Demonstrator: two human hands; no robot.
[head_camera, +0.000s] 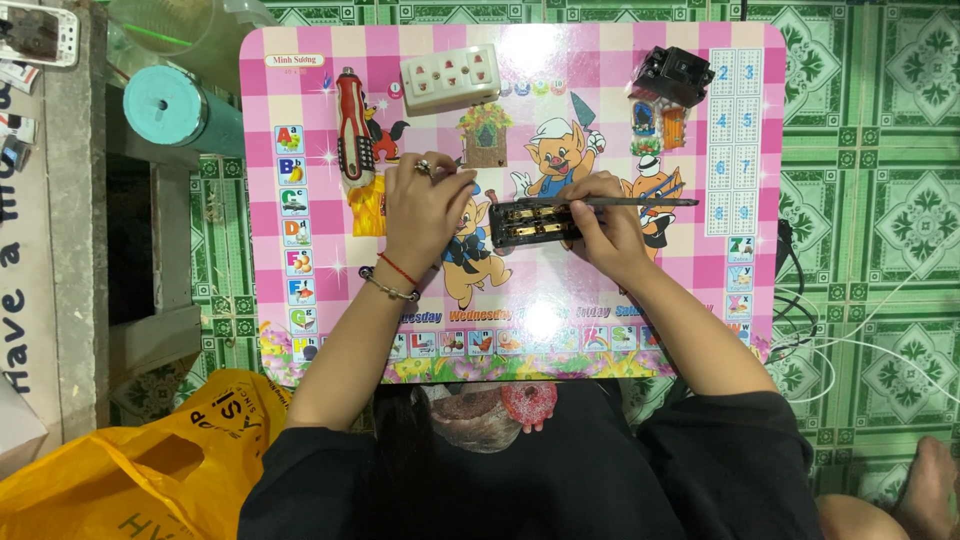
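Overhead view of a person seated at a small pink checked lap table (300, 90) printed with cartoon pigs and letter tiles. Near the table's middle lies a black, oblong electrical part with brass-coloured contacts (533, 222), its open face turned upward. The right hand (607, 232) rests on the right end of this part and is closed around a slim dark-shafted tool (620, 202), which lies nearly level and extends to the right past the hand; the tool's tip cannot be made out under the fingers. The left hand (428, 205) lies just beside the left end of the part, fingers curled in a narrow pinch; what, if anything, it pinches is too small to tell. The left wrist carries a red cord and a metal bracelet.

At the table's upper left a red-and-black screwdriver (353, 125) lies lengthwise, well apart from the part. At top centre sits a white multi-socket outlet block (450, 78); at the top right corner sits a small black box-shaped switch unit (679, 74). Left of the table are a teal cylinder (170, 105) and, lower down, a yellow plastic bag (140, 470). The floor (880, 150) is green patterned tile with white cables trailing at right.
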